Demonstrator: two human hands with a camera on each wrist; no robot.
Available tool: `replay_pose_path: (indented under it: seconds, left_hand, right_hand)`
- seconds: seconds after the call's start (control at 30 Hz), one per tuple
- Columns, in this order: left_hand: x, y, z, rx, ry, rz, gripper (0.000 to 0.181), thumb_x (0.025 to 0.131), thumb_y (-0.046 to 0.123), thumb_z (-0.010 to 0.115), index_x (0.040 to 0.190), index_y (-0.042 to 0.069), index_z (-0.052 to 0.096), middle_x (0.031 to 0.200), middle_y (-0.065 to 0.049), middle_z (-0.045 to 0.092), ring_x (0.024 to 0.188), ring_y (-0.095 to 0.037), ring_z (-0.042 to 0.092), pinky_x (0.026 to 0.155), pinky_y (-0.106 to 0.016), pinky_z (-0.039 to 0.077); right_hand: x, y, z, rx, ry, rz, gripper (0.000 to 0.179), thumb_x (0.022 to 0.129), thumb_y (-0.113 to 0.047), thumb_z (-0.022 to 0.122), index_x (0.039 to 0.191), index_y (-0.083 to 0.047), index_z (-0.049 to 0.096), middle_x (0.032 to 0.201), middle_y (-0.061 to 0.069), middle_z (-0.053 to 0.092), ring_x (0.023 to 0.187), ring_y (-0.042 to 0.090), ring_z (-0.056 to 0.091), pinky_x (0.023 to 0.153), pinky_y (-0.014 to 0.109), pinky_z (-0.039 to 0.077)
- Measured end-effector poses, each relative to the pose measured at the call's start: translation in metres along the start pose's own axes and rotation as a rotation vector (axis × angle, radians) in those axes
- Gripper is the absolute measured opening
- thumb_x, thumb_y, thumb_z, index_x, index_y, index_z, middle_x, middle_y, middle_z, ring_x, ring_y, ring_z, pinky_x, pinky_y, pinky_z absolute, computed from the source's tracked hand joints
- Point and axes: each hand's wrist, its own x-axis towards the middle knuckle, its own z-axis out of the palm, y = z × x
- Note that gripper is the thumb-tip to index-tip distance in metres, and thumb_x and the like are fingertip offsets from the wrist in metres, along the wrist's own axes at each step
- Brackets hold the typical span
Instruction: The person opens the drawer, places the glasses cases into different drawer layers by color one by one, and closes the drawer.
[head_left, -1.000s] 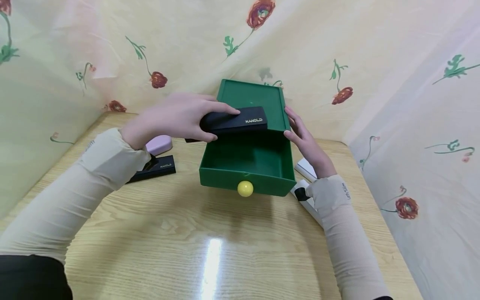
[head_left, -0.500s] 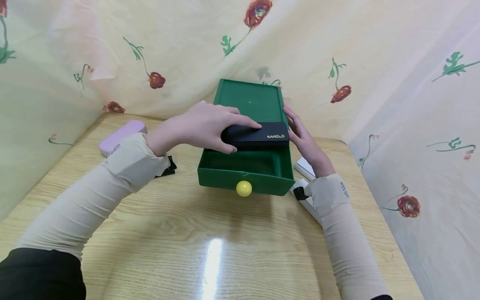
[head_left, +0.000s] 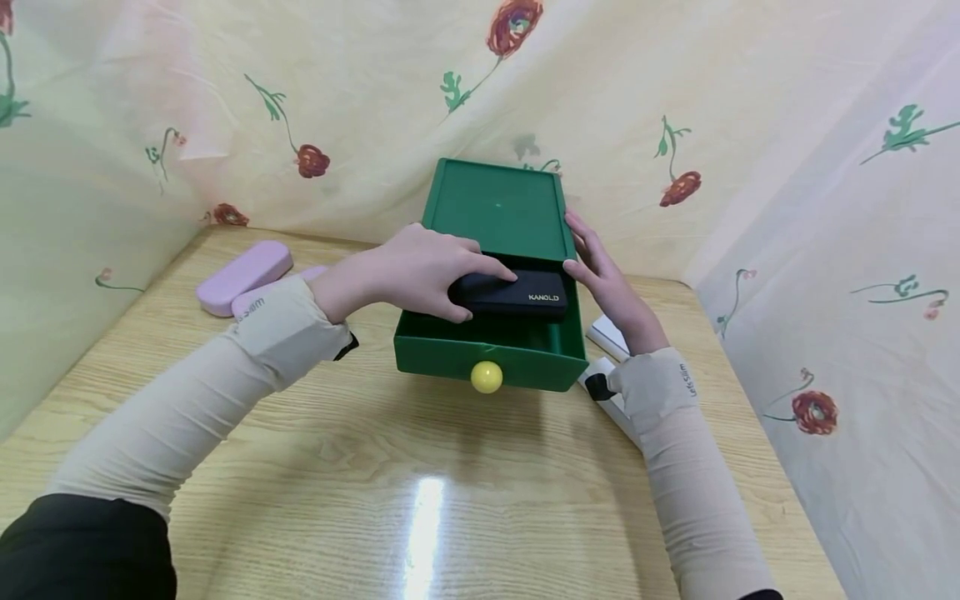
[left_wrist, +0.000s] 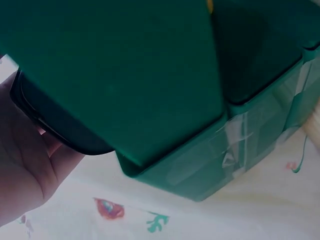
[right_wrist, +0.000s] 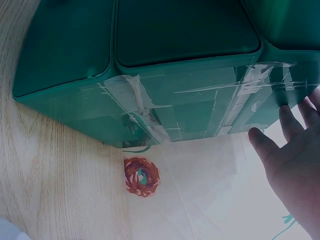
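Observation:
My left hand [head_left: 420, 271] grips a black glasses case [head_left: 536, 292] lettered KANOLD, with thumb and fingers around its left end. The case lies level within the pulled-out green drawer [head_left: 442, 354], which has a round yellow knob [head_left: 487, 377]. In the left wrist view, the dark end of the case shows beside the palm, partly hidden by green plastic. My right hand [head_left: 611, 287] rests with extended fingers against the right side of the green drawer cabinet [head_left: 495, 208]. The right wrist view shows those fingertips at the cabinet's taped side [right_wrist: 195, 110].
Two lilac cases [head_left: 243, 279] lie at the left, one partly covered by my sleeve. To the right, white boxes [head_left: 611, 337] lie on the wooden table [head_left: 337, 500] beside and below my right wrist. A floral cloth [head_left: 375, 125] hangs behind the cabinet.
My left hand has brought the black glasses case rightward and down, from over the cabinet's front edge into the drawer. My right hand stays at the cabinet's side.

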Motion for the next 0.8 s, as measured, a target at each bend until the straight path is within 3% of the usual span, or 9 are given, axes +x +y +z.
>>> replay_pose_path:
  seconds: [0.6,0.8]
  left_hand:
    - [0.012,-0.001,0.027,0.022,-0.025,0.003,0.056,0.085,0.036,0.070,0.139,0.034,0.052,0.109,-0.002,0.063,0.085,-0.016,0.061,0.061,-0.032,0.048]
    - [0.013,-0.001,0.033,0.012,-0.044,-0.001,0.064,0.085,0.038,0.072,0.143,0.034,0.046,0.110,-0.003,0.062,0.083,-0.018,0.060,0.057,-0.029,0.044]
  right_hand:
    - [-0.001,0.001,0.000,0.002,0.005,-0.013,0.064,0.101,-0.031,0.045,0.156,-0.033,0.012,0.163,-0.017,0.005,0.153,0.022,0.003,0.118,0.065,0.010]
    - [-0.001,0.002,-0.001,-0.003,0.001,-0.014,0.063,0.101,-0.030,0.044,0.156,-0.033,0.013,0.163,-0.016,0.005,0.153,0.023,0.004,0.117,0.066,0.010]
